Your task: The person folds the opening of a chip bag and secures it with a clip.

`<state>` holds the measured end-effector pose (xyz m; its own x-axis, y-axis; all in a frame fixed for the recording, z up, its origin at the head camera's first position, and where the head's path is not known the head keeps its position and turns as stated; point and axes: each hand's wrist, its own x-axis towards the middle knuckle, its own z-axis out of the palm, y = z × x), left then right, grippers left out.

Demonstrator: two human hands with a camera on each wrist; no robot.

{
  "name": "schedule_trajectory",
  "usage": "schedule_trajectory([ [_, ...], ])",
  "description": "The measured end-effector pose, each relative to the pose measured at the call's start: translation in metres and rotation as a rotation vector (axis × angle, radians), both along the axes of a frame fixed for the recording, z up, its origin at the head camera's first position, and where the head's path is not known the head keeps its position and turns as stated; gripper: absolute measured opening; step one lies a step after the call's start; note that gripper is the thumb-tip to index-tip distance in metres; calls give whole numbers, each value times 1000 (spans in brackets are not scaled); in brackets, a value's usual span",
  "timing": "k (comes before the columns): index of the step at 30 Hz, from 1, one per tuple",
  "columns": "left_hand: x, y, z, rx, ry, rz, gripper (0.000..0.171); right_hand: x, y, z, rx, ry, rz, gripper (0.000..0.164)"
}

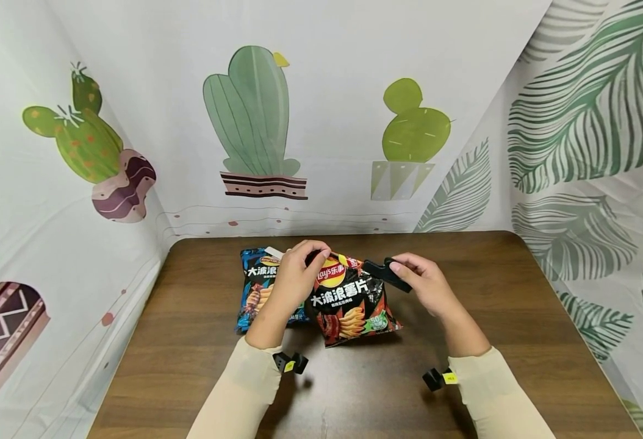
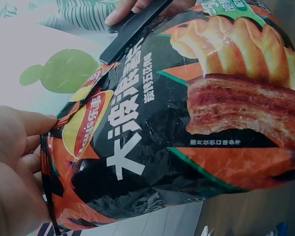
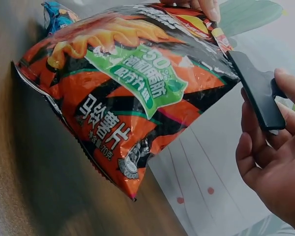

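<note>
A black and orange-red bag of potato chips point(image 1: 349, 299) is tilted up over the table in the head view. My left hand point(image 1: 299, 268) pinches its top edge near the left corner, thumb in front, as the left wrist view also shows. At the other end of that top edge, my right hand point(image 1: 428, 283) holds a black bag clip point(image 3: 258, 93) between thumb and fingers. The clip's far end overlaps the folded-down top of the bag. Behind my left forearm lies a blue bag of chips point(image 1: 251, 292), partly hidden, with a white strip point(image 1: 273, 252) at its top edge.
The brown wooden table point(image 1: 190, 360) ends at a white cloth backdrop point(image 1: 332, 122) printed with cacti and leaves. Small black cameras point(image 1: 435, 379) are strapped to both wrists, close over the tabletop.
</note>
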<state>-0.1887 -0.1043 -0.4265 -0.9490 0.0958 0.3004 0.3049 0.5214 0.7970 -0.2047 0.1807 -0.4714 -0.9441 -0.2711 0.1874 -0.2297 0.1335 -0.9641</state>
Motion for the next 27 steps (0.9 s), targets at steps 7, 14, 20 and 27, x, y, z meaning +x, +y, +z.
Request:
schedule_trajectory([
  [7,1,-1,1,39,-22,-16,25,1,-3,2,-4,47,5,22],
  [14,2,-1,1,44,-34,-2,23,2,-6,4,38,57,-19,20],
  [20,2,0,1,30,-21,13,20,2,-9,9,58,61,-2,20],
  [27,3,2,2,22,-24,6,20,1,-13,11,59,72,10,20],
])
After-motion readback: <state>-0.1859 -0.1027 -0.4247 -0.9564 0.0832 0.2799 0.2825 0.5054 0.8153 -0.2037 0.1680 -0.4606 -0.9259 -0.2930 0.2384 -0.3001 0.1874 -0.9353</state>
